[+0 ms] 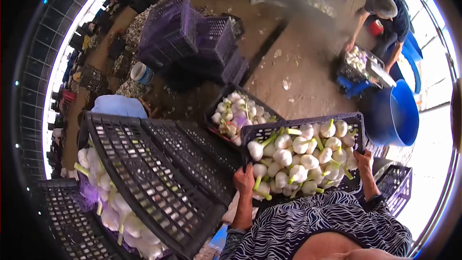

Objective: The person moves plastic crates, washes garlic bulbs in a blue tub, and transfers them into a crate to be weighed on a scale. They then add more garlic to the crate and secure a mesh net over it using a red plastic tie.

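Note:
A black plastic crate (pixel 303 121) full of white garlic bulbs (pixel 309 162) with green stems is in front of my body. My left hand (pixel 244 180) grips its left end, fingers wrapped round the wall. At the opposite end my right hand (pixel 364 162) is closed on the crate too. Just beyond it, a second crate (pixel 224 90) of garlic stands on the floor, partly hidden by the one I hold. To my left rises a stack of black crates (pixel 159 178), with more garlic (pixel 120 212) showing through and below.
Purple crates (pixel 171 29) are stacked ahead on the left, near a white and blue bucket (pixel 142 73). A co-worker (pixel 389 14) at upper right bends over another garlic crate (pixel 358 62) beside blue tubs (pixel 399 113). Someone in light blue (pixel 119 106) is behind the left stack.

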`<action>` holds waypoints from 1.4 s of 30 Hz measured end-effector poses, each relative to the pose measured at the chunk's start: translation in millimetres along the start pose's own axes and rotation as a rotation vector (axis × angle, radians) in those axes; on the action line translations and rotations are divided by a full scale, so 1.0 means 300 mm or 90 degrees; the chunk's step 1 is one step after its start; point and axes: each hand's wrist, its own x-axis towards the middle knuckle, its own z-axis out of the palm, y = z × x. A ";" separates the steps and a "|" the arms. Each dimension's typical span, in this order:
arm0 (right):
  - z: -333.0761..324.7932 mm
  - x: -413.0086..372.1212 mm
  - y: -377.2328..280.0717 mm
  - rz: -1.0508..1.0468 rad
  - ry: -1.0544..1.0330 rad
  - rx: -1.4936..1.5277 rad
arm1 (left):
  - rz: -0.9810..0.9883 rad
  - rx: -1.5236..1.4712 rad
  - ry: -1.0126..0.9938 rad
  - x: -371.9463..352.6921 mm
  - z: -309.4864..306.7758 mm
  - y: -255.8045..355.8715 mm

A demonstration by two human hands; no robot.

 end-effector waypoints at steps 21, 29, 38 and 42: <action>1.046 0.500 -0.931 -0.411 -0.489 -0.546 | -0.356 -0.429 0.606 -0.082 0.305 -0.183; 1.508 0.534 -0.969 -0.505 -0.618 -0.590 | -0.459 -0.625 0.730 0.027 0.561 -0.042; 1.618 0.491 -0.967 -0.668 -0.544 -0.665 | -0.797 -0.193 0.588 0.095 0.605 -0.176; 1.599 0.469 -0.976 -0.658 -0.528 -0.630 | -0.671 -0.111 0.641 0.096 0.604 -0.120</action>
